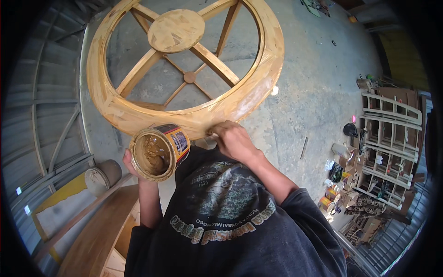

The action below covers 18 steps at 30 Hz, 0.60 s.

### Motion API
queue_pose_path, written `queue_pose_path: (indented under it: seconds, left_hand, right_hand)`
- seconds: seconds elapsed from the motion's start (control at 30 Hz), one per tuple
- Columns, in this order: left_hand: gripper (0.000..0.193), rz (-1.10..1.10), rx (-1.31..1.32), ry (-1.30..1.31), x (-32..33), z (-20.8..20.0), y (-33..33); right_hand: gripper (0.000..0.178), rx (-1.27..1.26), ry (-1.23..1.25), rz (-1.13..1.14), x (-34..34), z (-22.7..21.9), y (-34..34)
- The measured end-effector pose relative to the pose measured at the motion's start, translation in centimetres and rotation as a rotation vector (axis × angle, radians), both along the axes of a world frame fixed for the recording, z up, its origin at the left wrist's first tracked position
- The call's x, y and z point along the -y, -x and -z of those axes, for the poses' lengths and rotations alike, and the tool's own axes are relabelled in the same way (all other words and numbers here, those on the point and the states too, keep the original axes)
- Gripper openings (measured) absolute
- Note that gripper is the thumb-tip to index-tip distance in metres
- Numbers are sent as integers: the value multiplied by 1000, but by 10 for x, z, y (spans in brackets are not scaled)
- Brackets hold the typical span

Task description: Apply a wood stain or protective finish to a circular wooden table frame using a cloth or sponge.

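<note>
My left hand (pixel 128 161) is wrapped round an open can (pixel 180 141) with a dark, yellow and red label. The can is tilted so its mouth faces me; thick brown paste (pixel 155 156) coats the inside and its rim. In front of me stands a large round wooden table frame (pixel 240 104), its broad ring patched in lighter and darker tones. My right hand (pixel 234 142) is at the ring's near edge, fingers pinched together. Whatever they hold is too small or hidden to make out.
Crossing spokes carry a wooden disc (pixel 176 30) at the frame's middle. Slatted wooden frames (pixel 390 138) stand to the right, with cans (pixel 326 201) and clutter on the concrete floor (pixel 304 87). At lower left are a curved wooden panel (pixel 99 233) and a bucket (pixel 107 173).
</note>
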<state>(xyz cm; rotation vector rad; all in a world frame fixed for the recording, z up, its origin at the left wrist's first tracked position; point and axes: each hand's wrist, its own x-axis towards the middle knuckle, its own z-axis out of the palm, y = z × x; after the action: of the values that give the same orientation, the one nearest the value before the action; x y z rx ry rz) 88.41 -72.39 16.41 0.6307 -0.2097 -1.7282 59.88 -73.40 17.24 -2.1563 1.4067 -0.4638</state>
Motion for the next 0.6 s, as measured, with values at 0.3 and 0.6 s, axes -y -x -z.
queue_pose_path:
  seconds: [0.3,0.6]
  left_hand:
    - [79,14,-90,122,19,-16,75]
    - [96,-113,126,-33,41,-18,196]
  right_hand:
    - [21,-95,416,430,71,-10,180]
    - [29,-407,505,344,182,28,254]
